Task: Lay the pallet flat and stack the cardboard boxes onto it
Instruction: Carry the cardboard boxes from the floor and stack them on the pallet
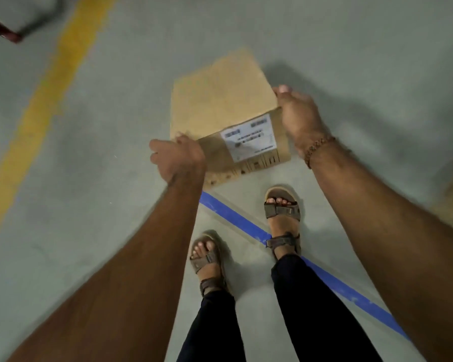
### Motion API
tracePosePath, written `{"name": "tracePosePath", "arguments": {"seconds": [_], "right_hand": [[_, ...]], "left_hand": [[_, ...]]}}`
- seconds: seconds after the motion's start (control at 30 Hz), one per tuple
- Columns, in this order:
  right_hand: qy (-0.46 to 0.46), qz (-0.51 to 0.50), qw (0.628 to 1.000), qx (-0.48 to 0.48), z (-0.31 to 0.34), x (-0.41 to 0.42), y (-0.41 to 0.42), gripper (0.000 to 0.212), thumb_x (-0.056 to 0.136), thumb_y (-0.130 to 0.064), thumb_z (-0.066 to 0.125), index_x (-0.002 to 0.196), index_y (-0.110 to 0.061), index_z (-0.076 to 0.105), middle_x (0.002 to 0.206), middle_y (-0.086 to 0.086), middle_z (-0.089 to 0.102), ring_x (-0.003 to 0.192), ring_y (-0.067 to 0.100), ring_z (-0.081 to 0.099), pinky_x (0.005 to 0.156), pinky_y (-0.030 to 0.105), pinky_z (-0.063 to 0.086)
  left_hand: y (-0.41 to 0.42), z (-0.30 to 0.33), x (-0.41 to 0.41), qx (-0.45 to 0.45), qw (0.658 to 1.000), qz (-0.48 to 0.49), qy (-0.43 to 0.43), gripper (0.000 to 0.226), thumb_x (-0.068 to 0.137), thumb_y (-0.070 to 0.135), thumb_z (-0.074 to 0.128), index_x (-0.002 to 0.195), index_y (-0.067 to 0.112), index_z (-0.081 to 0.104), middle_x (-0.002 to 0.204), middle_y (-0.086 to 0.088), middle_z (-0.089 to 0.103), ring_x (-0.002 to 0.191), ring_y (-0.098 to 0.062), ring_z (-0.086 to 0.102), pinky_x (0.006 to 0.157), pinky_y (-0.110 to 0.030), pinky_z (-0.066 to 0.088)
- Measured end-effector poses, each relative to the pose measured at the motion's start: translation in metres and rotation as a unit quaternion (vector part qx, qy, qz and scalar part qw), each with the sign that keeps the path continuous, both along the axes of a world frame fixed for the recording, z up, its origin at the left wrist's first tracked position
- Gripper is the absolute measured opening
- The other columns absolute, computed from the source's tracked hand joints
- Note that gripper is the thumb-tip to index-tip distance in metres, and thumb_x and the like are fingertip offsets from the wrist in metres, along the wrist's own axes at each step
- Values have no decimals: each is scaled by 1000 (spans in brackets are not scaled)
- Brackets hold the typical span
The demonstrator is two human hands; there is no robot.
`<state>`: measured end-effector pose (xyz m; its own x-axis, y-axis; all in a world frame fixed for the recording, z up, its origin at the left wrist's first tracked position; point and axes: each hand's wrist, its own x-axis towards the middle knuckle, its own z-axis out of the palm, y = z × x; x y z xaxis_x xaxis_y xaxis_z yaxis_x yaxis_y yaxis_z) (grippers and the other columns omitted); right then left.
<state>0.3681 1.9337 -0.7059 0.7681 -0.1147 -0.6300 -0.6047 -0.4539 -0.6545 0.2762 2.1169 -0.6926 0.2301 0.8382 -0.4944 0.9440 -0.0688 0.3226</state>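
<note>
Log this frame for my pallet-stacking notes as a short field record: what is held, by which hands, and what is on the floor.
held item: cardboard box with white label
left hand: grips near left corner
right hand: grips right edge
floor markings: yellow line, blue tape
feet: sandals, right foot on the tape
pallet: not in view

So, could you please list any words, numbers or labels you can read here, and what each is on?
White label on the near side of the cardboard box: printed lines and dark blocks, too blurred to read.
Dark printed marks along the box's lower edge: too blurred to read.
Nothing else carries text.
</note>
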Motion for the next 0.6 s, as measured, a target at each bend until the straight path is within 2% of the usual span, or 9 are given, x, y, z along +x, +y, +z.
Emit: {"name": "tracePosePath", "arguments": {"seconds": [0.07, 0.13, 0.17, 0.3, 0.33, 0.4, 0.47, 0.53, 0.6], "right_hand": [[-41, 47, 998, -15, 73, -2, 2, 66, 100, -64, 53, 78, -4, 71, 77, 4, 73, 85, 24, 69, 79, 38, 54], [-51, 72, 995, -47, 148, -7, 3, 73, 100, -69, 53, 57, -11, 56, 59, -5, 57, 68, 21, 57, 65, 33, 42], [-27, 66, 996, -59, 185, -13, 1, 75, 97, -77, 48, 56, -15, 56, 61, -6, 58, 67, 20, 56, 64, 32, 40], [134, 41, 990, -23, 321, -54, -28, 100, 78, -102, 14, 81, -18, 68, 79, 7, 70, 83, 27, 70, 91, 39, 59], [176, 27, 984, 13, 352, -72, -38, 98, 75, -104, 16, 87, -20, 65, 82, 7, 73, 85, 26, 74, 90, 44, 63], [209, -8, 975, 70, 395, -109, -66, 92, 70, -103, 41, 106, -23, 67, 96, 12, 79, 96, 31, 79, 87, 51, 65], [159, -45, 984, 69, 434, -142, -96, 103, 53, -92, 79, 116, -10, 75, 108, 13, 80, 97, 33, 79, 85, 51, 66], [44, -102, 993, 38, 476, -179, -124, 69, 66, -57, 96, 106, -3, 79, 101, 10, 80, 87, 28, 77, 67, 30, 63], [-70, -169, 983, 20, 510, -221, -160, 33, 77, -22, 96, 100, -7, 78, 94, 5, 79, 91, 26, 78, 62, 22, 59]], "left_hand": [[11, 63, -2, 30, 999, 34, -19, 53, 105, 37, 53, 143, 3, 44, 144, -22, 56, 131, -39, 59, 103, -39, 44], [23, 128, -1, -2, 997, 67, -49, 55, 101, 37, 58, 141, 1, 46, 142, -24, 59, 130, -41, 60, 104, -42, 47], [29, 163, -3, -19, 996, 73, -52, 57, 99, 37, 60, 140, 0, 48, 142, -23, 60, 130, -42, 61, 104, -44, 49], [20, 314, -13, -59, 995, -38, -73, 58, 83, 35, 64, 127, -3, 58, 121, -18, 70, 110, -39, 68, 98, -45, 57], [10, 353, -16, -58, 991, -81, -92, 61, 80, 36, 65, 126, -3, 57, 120, -20, 71, 110, -40, 70, 96, -45, 57], [-22, 428, -27, -68, 976, -163, -124, 64, 82, 32, 71, 132, -1, 48, 120, -23, 69, 115, -39, 69, 98, -44, 55], [-56, 486, -42, -92, 958, -219, -158, 72, 79, 23, 74, 136, 8, 33, 111, -19, 64, 112, -40, 67, 100, -47, 56], [-87, 533, -58, -140, 933, -263, -202, 90, 64, 23, 69, 140, 17, 20, 113, -21, 66, 110, -44, 68, 99, -53, 58], [-117, 561, -73, -218, 912, -270, -217, 114, 59, 37, 67, 156, 27, 8, 131, -20, 63, 116, -43, 65, 100, -57, 57]]}}
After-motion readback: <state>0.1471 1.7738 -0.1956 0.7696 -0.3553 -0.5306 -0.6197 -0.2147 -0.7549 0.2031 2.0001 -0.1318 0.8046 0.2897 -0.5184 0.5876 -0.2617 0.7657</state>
